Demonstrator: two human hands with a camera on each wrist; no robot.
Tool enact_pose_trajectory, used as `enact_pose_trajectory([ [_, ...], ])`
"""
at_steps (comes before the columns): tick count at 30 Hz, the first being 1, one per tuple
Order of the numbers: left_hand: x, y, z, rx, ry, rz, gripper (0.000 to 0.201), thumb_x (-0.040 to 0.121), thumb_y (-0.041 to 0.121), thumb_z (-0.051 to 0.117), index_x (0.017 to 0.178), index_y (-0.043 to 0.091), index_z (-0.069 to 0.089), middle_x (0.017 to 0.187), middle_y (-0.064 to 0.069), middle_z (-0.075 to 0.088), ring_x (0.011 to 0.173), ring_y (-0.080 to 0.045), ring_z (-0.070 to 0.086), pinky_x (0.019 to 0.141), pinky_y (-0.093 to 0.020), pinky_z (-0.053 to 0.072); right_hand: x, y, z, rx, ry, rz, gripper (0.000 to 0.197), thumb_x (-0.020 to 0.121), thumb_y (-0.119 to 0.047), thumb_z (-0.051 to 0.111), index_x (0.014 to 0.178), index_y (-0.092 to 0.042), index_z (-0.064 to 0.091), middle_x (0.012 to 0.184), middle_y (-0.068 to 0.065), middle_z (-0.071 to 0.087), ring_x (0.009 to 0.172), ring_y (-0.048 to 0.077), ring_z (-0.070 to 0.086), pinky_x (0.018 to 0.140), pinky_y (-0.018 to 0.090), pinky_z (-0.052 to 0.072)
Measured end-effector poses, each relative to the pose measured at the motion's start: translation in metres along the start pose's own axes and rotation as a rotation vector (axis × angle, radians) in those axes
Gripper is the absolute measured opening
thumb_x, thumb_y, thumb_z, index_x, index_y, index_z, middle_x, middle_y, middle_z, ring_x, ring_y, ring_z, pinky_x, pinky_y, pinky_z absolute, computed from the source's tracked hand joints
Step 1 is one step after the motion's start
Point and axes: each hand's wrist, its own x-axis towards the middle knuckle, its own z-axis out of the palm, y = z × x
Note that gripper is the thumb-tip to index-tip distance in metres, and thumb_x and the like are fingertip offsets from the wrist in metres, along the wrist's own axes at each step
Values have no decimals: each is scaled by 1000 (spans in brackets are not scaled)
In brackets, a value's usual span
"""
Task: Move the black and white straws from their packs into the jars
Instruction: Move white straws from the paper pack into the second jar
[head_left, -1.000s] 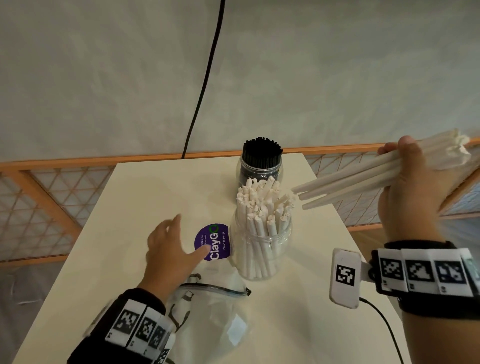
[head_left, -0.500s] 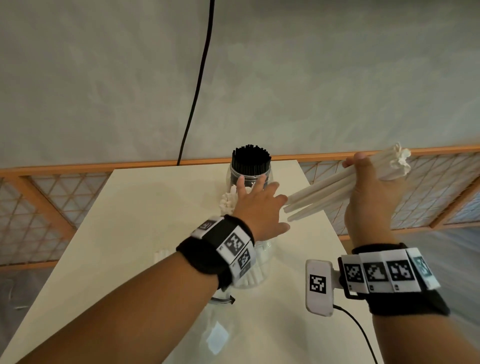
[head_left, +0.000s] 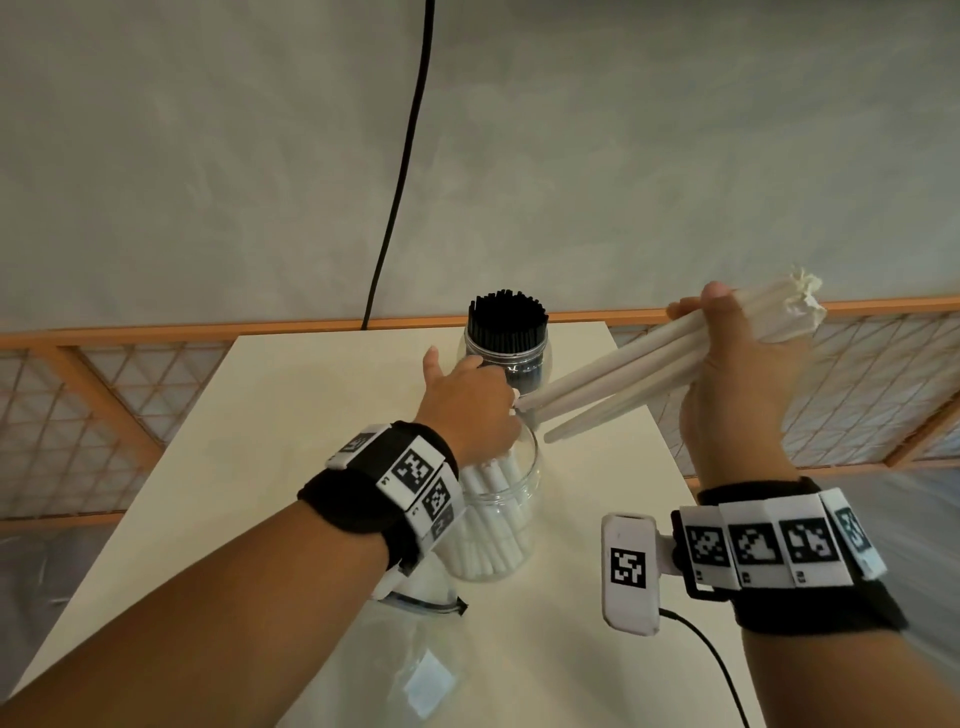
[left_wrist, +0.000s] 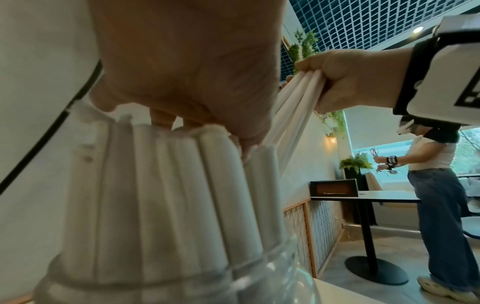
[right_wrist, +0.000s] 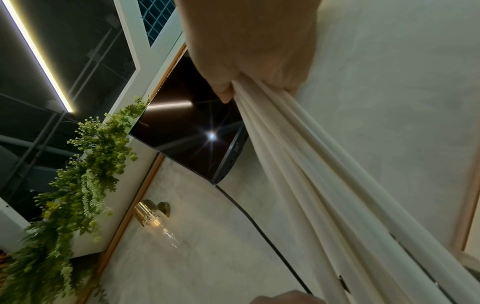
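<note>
Left hand lies palm-down over the mouth of the clear glass jar of white paper-wrapped straws, centre of the head view; straw tops hidden beneath it. Its fingers curl onto the straw tips, seen from the left wrist. Right hand, right of frame, grips a loose bundle of long white straws, fingers curled round it. Bundle's long axis slants from upper right down to lower left, tips near the jar mouth. Second clear jar of black straws upright behind. Clear plastic pack on the cream table, partly covered by the left forearm
</note>
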Motion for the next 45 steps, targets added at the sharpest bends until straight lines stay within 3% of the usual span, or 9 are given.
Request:
enact_pose_trajectory([
  [8, 5, -18, 11, -299, 77, -78, 26, 86, 26, 53, 100, 11, 68, 122, -5, 53, 114, -26, 45, 96, -41, 41, 5, 19, 9, -45, 85, 138, 27, 60, -8, 74, 81, -15, 59, 93, 16, 65, 82, 28, 66, 69, 33, 55],
  [13, 9, -20, 17, -450, 81, -125, 21, 84, 20, 54, 100, 14, 66, 124, -3, 51, 113, -25, 46, 93, -33, 41, 9, 26, -1, 6, 238, 184, 33, 70, 0, 72, 99, -9, 58, 86, 7, 68, 82, 22, 68, 76, 35, 57],
  [18, 10, -19, 20, -487, 90, -148, 22, 83, 16, 51, 98, 17, 67, 124, 0, 52, 112, -24, 47, 96, -39, 43, 10, 37, -19, 6, 340, 309, 22, 73, 2, 70, 83, -13, 58, 88, 9, 68, 81, 20, 66, 82, 39, 57],
  [21, 11, -19, 21, -485, 82, -152, 23, 85, 16, 51, 101, 18, 67, 125, 0, 52, 114, -24, 46, 98, -42, 41, 10, 40, -18, -1, 322, 290, 34, 72, 1, 70, 101, -12, 57, 100, 11, 68, 86, 21, 67, 79, 36, 57],
  [24, 10, -19, 20, -488, 84, -149, 22, 86, 17, 51, 101, 18, 68, 125, -1, 52, 113, -24, 46, 98, -43, 42, 13, 41, -8, -54, 202, 239, 47, 71, 0, 70, 114, -8, 55, 97, 8, 68, 84, 19, 66, 74, 31, 54],
  [29, 6, -19, 18, -479, 100, -135, 22, 88, 19, 50, 101, 15, 67, 127, -3, 51, 115, -24, 45, 98, -40, 41, 17, 39, 10, -177, -110, 180, 28, 69, -3, 69, 90, -17, 56, 96, 16, 63, 91, 29, 62, 80, 40, 52],
  [35, 2, -24, 18, -494, 90, -118, 28, 88, 30, 53, 111, 17, 63, 133, -1, 48, 121, -23, 43, 99, -37, 40, 23, 35, 38, -248, -453, 118, 28, 65, -9, 61, 91, -16, 52, 75, 2, 65, 86, 27, 61, 86, 47, 49],
  [39, -5, -31, 18, -596, 175, -131, 43, 86, 39, 57, 125, 21, 54, 135, -1, 46, 127, -22, 37, 105, -38, 35, 5, 47, 48, -394, -688, 98, 18, 67, -10, 57, 77, -24, 63, 79, 3, 66, 86, 27, 62, 85, 47, 49],
  [45, -25, -54, 25, -1032, 201, -244, 82, 76, 43, 70, 143, 31, 24, 144, -1, 35, 134, -15, 29, 104, -31, 28, -20, 86, 34, -551, -718, 192, 20, 82, -1, 58, 93, -17, 56, 92, 10, 64, 89, 23, 62, 88, 42, 49],
])
